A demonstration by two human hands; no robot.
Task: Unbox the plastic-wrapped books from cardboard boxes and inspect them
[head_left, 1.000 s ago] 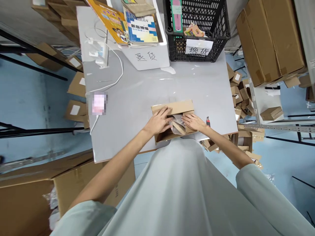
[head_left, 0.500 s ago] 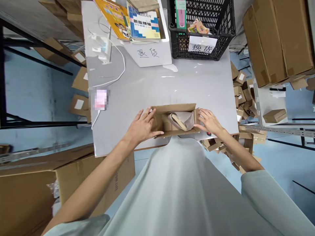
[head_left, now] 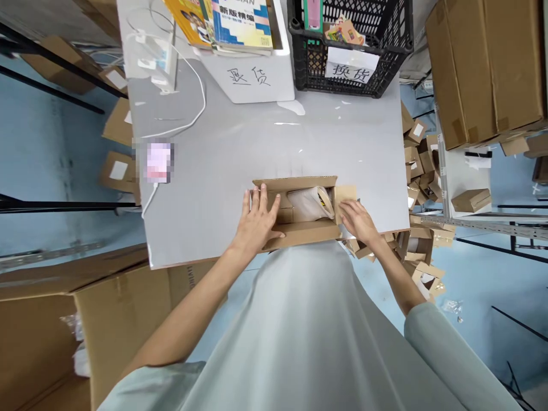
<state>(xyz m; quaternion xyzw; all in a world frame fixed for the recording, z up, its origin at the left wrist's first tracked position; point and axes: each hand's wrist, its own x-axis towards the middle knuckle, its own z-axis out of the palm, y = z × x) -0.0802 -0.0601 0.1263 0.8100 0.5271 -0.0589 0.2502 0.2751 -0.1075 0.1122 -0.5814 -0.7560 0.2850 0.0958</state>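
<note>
A small open cardboard box lies at the table's front edge, close against my shirt. Inside it rests a bundle in whitish-grey wrapping, its open end turned to the right with a little yellow and black showing. My left hand spreads its fingers over the box's left end, thumb near the front wall. On the right, an end flap is folded outward, and my right hand lays its outstretched fingers on it. The right thumb is hard to make out.
Behind the box stand a white bin of books and a black crate with small items. A power strip and a pixelated device with a cable lie left. Large cartons and shelves flank the table.
The right end flap now lies folded outward under my right hand. My left hand is flatter over the left end. The bundle has turned, showing its open end at the right.
</note>
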